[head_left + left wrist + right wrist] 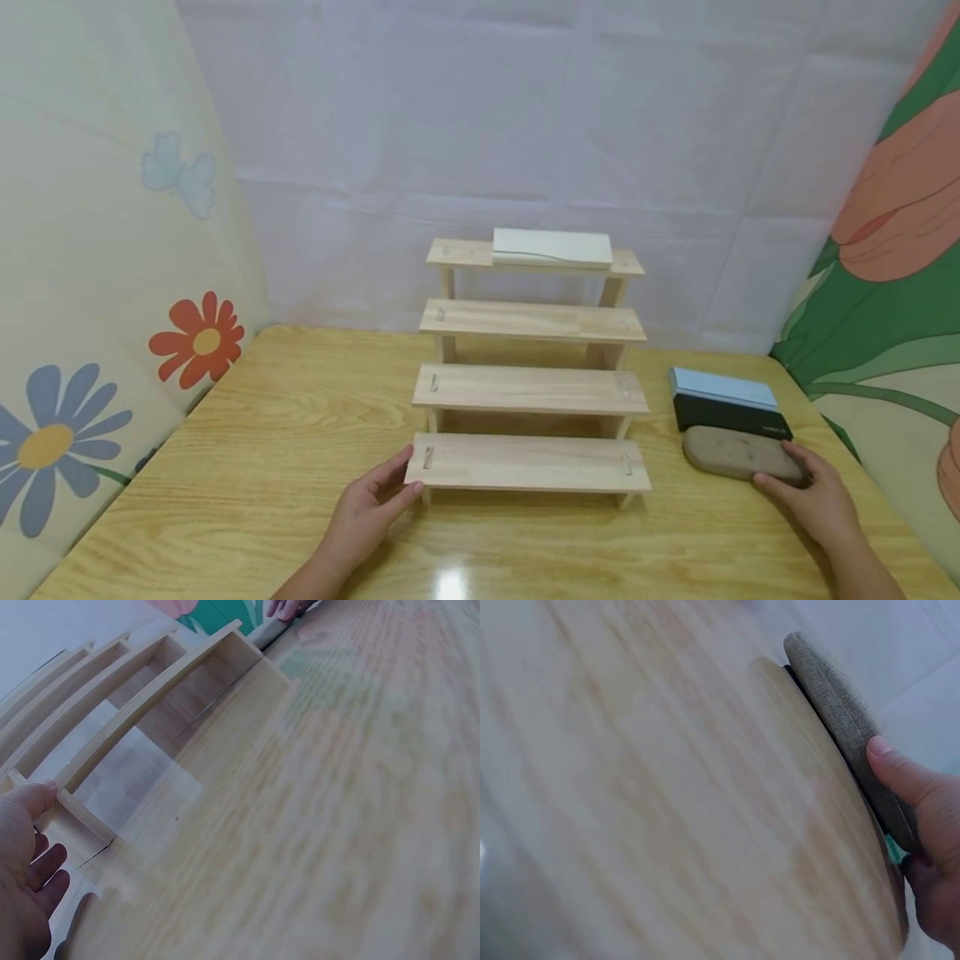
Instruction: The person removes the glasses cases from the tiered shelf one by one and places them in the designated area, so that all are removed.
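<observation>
A four-tier wooden step shelf (528, 462) stands in the middle of the table. My left hand (367, 508) grips the left end of its lowest board, thumb at the front corner; the left wrist view shows this hand (26, 870) beside the board's end. Off to the right, my right hand (817, 496) holds the right end of a grey-brown fabric glasses case (731, 452) lying on the table. In the right wrist view the thumb (881, 746) lies against the case's side (840, 712). Behind this case are a black case (723, 417) and a light blue case (723, 387).
A white case (551, 246) lies on the top board of the shelf. The wood-grain table (300, 408) extends on both sides. A white cloth (487, 117) hangs behind, with flower-patterned panels (97, 250) at the left and right.
</observation>
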Action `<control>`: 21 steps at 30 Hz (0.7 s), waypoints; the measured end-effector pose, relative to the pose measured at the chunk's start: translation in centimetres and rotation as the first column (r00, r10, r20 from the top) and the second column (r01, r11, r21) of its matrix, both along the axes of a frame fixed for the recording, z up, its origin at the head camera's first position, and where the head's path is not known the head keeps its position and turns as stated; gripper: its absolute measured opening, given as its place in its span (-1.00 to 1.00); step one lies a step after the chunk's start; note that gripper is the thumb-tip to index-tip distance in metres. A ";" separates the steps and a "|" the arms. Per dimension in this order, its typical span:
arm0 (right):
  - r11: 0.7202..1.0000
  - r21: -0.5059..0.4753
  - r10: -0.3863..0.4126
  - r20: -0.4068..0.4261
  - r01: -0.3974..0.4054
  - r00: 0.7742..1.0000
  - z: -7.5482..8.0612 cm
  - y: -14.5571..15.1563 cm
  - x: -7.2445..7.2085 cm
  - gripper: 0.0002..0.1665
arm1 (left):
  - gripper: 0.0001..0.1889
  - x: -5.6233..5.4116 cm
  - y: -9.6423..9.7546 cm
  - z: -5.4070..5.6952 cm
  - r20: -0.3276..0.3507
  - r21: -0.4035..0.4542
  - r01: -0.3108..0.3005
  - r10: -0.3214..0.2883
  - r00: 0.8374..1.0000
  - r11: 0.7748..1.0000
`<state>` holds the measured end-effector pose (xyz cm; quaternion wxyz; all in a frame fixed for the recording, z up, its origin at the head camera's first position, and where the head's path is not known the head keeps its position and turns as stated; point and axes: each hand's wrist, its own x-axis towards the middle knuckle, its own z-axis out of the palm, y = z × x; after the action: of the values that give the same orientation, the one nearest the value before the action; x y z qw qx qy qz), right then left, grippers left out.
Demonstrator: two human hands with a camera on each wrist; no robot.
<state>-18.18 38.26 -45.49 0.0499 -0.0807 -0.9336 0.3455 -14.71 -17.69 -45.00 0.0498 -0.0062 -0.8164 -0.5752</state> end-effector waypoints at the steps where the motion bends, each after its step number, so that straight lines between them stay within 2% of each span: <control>1: 1.000 -0.011 0.004 -0.001 -0.004 1.000 0.0 0.0 0.0 0.08 | -0.43 0.0 0.0 0.0 0.001 0.005 0.000 0.000 1.000 1.000; 7: 0.997 -0.079 0.005 -0.012 -0.006 1.000 0.8 -0.5 0.0 0.08 | -0.43 0.0 0.0 0.0 0.013 0.027 0.000 -0.001 1.000 1.000; 14: 0.989 -0.145 0.015 0.027 -0.011 1.000 2.6 -1.5 -0.7 0.09 | -0.42 -0.1 -0.1 0.0 0.016 0.018 0.009 -0.010 1.000 1.000; 21: 0.981 -0.183 0.061 -0.026 -0.065 0.998 4.1 -2.7 -1.6 0.07 | -0.43 0.0 -0.1 0.1 0.020 0.016 0.006 -0.006 1.000 1.000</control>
<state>-19.81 35.59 -41.38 0.0409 -0.0518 -0.8992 0.4325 -14.74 -17.75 -44.94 0.0399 -0.0024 -0.8123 -0.5819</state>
